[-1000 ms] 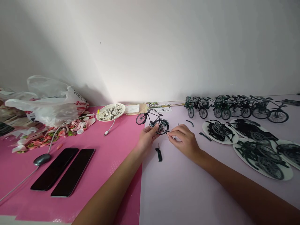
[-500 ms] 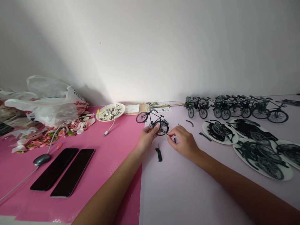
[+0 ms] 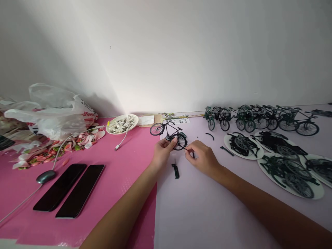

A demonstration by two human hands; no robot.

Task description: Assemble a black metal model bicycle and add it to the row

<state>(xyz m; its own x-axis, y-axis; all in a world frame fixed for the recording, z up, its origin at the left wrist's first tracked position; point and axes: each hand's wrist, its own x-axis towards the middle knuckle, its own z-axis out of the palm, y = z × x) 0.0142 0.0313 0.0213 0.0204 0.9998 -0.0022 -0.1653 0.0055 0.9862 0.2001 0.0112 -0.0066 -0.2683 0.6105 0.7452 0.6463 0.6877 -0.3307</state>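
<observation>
A small black model bicycle (image 3: 171,133) is held above the table, its front wheel up to the left. My left hand (image 3: 162,151) pinches it near the rear wheel and pedals, thumb against the wheel. With thumb and index finger pressed together, my right hand (image 3: 202,155) grips a thin dark piece (image 3: 186,149) at the lower right of the rear wheel; most of that piece is hidden by the fingers. Below the hands lies a dark green plastic part (image 3: 175,171). A curved black strip (image 3: 210,136) and a flat green strip (image 3: 227,151) rest to the right.
Assembled model bicycles (image 3: 259,119) stand in a row along the wall. White plates (image 3: 321,193) with bicycle parts are on the right. To the left are two phones (image 3: 80,190), a mouse-like device (image 3: 46,176), a bowl (image 3: 107,129) of white pieces and a plastic bag (image 3: 59,117).
Almost nothing differs. The bicycle has shifted very slightly, and both hands keep their grip at the rear wheel.
</observation>
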